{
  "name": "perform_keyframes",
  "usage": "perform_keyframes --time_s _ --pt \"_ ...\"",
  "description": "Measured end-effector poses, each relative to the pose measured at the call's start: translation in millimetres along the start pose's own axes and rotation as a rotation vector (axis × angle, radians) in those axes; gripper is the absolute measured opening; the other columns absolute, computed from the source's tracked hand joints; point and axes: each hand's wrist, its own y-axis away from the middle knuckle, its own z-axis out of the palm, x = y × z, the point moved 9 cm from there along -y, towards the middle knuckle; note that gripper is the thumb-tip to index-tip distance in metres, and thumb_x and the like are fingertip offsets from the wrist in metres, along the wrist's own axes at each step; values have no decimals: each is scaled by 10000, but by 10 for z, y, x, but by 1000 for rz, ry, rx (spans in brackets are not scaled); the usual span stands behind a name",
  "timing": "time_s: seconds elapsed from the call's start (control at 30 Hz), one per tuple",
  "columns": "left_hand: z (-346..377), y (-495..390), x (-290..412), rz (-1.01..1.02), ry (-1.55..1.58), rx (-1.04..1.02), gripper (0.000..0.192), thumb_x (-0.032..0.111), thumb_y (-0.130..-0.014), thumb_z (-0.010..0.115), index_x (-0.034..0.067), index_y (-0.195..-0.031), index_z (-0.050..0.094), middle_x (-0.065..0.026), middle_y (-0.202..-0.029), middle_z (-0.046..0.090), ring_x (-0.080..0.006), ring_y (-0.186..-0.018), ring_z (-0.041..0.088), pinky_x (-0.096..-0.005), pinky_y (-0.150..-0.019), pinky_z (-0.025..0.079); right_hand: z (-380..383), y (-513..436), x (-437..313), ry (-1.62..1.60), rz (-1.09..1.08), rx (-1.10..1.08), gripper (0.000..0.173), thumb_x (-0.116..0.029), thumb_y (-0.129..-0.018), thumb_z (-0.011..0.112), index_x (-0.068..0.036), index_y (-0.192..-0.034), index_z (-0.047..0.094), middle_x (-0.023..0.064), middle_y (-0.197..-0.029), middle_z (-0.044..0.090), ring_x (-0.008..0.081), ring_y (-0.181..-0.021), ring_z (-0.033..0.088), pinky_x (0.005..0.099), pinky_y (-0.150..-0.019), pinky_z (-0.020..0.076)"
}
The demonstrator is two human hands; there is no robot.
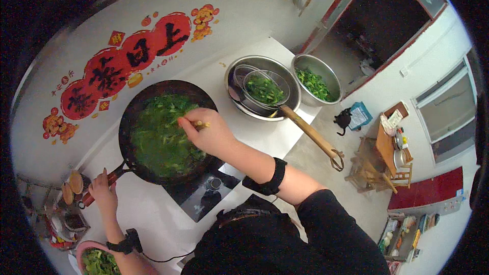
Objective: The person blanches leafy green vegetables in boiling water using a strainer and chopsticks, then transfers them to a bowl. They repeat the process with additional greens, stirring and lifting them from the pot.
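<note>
My left hand (104, 192) grips the reddish-brown handle (114, 175) of a dark wok (128, 160). Leafy greens (162, 141) fill much of the wok, in greenish liquid. Over its right side, my right hand (209, 131) is closed around what look like chopsticks (202, 124); only their yellowish ends show and the rest is hidden. Beneath the wok is a black glass cooktop (196, 198) with a round knob. To the right, a strainer (284, 86) with a long wooden handle (313, 131) holds wilted greens and rests in a metal basin (293, 114).
A second metal bowl (334, 99) of greens stands at the right end of the white counter (267, 141). At the lower left is a pink basin (81, 250) of leaves. A black cable (164, 261) trails from my left wristband. A black cat (342, 119) is on the floor.
</note>
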Motion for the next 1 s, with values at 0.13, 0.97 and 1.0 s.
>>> perform_keyframes --time_s 0.13,0.97,1.0 --pt "-23 -7 4 -13 -29 45 594 141 -731 672 101 -1283 457 -84 -1154 543 -273 -1071 483 -467 -957 303 227 137 245 284 76 -223 196 -179 -817 580 -19 -713 621 162 -709 594 359 -712 566 434 -631 465" --pt "-161 28 133 1 34 31 589 151 -725 673 71 -1267 458 -90 -1092 553 -266 -1018 495 -453 -922 319 -95 382 615 -171 145 -83 92 -95 -823 617 -8 -821 648 97 -696 586 198 -610 579 302 -532 443" --pt "-171 26 143 -1 33 17 587 153 -723 674 68 -1263 461 -90 -1086 555 -266 -1011 497 -451 -919 319 -84 401 586 -144 160 -133 96 -102 -818 615 -12 -807 647 112 -707 591 238 -626 574 323 -547 445"
